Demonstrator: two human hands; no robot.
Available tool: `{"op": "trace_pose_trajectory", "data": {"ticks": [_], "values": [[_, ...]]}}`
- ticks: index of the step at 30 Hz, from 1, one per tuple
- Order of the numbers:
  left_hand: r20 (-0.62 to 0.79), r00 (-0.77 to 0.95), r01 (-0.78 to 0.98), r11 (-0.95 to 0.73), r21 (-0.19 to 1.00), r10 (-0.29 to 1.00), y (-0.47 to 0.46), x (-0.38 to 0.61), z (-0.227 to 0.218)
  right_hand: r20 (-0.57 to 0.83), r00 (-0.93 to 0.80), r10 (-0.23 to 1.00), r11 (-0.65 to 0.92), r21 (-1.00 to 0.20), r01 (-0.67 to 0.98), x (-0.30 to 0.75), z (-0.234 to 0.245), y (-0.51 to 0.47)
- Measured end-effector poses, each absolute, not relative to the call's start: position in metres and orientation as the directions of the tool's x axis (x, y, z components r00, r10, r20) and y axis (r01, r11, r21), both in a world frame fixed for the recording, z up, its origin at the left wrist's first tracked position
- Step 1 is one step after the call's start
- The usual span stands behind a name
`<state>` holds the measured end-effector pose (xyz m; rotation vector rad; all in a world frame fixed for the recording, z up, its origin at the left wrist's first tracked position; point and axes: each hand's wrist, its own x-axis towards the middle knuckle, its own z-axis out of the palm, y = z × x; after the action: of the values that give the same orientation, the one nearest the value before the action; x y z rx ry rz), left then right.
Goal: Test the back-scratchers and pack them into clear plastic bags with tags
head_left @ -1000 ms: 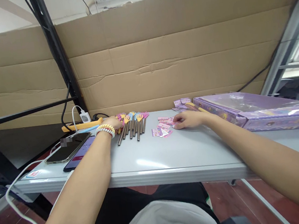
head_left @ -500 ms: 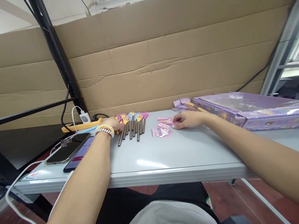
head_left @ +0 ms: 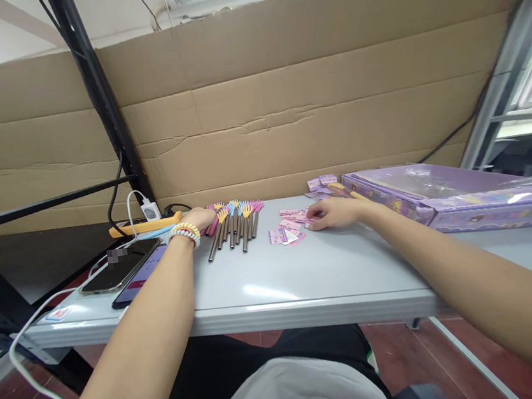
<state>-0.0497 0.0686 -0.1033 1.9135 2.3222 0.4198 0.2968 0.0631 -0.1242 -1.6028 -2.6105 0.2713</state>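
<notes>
My left hand (head_left: 201,218), with a braided band on its wrist, is at the left end of a pile of back scratchers (head_left: 236,225). These have metal rods and small pink, yellow and blue hand-shaped heads. Its fingers are curled over a pink part of one, though the fingertips are mostly hidden. Farther right, my right hand (head_left: 332,212) rests on the table with thumb and fingers pinched at the edge of a loose spread of small pink and purple cards (head_left: 291,225). A card edge shows at those fingertips.
A purple box (head_left: 439,202) with clear plastic on it lies at the right. More purple cards (head_left: 322,182) are behind my right hand. Two phones (head_left: 122,267), a yellow object (head_left: 146,225) and a white charger (head_left: 150,208) with cables occupy the left side. Cardboard (head_left: 260,110) stands behind the table.
My left hand has shifted slightly up and left at the pile, uncovering a little more pink beneath its fingers. My right hand and the cards look almost unchanged.
</notes>
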Motion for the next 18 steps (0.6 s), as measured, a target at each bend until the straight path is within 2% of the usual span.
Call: {"op": "trace_pose_trajectory", "data": {"ticks": [3, 5, 8, 11, 14, 18], "values": [[0.118, -0.263, 0.930, 0.219, 0.294, 0.958, 0.071, -0.051, -0.105, -0.025, -0.453, 0.891, 0.440, -0.192, 0.877, 0.296, -0.123, 0.062], [0.182, -0.304, 0.914, 0.233, 0.331, 0.935, 0.071, -0.049, -0.106, -0.017, -0.452, 0.892, 0.440, -0.193, 0.877, 0.296, -0.123, 0.061], [0.271, -0.305, 0.899, 0.182, 0.397, 0.913, 0.069, -0.045, -0.105, -0.019, -0.458, 0.889, 0.446, -0.190, 0.875, 0.296, -0.123, 0.061], [0.368, -0.203, 0.904, 0.029, 0.427, 0.907, 0.067, -0.038, -0.105, -0.024, -0.459, 0.888, 0.447, -0.192, 0.874, 0.296, -0.123, 0.060], [0.446, -0.046, 0.912, -0.144, 0.384, 0.894, 0.065, -0.032, -0.105, -0.037, -0.451, 0.892, 0.435, -0.202, 0.877, 0.294, -0.122, 0.058], [0.426, 0.153, 0.909, -0.296, 0.294, 0.892, 0.059, -0.024, -0.106, -0.032, -0.428, 0.903, 0.413, -0.210, 0.886, 0.293, -0.121, 0.057]]}}
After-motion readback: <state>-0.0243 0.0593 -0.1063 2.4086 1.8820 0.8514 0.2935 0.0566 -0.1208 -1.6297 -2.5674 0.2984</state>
